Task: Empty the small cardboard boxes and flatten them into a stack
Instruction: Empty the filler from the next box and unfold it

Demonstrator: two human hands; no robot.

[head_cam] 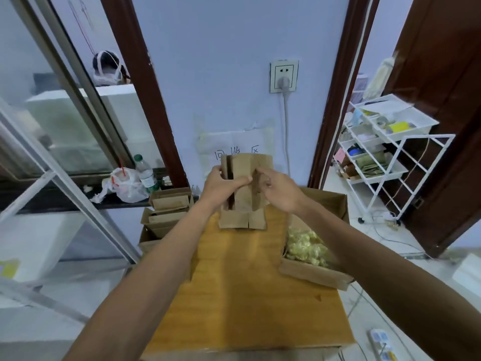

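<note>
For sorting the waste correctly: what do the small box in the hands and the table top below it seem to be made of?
Small box: plain brown cardboard, matte, with creased flaps and raw cut edges. Table top: probably wood or wood-look laminate, yellow-orange with faint grain and soft sheen.

Your small box (243,198) over the table (242,282) was plain brown. The table was orange-yellow wood. Right of the table, the little packets (307,247) were pale yellow. Behind the table, the wall (221,74) was light blue.
</note>
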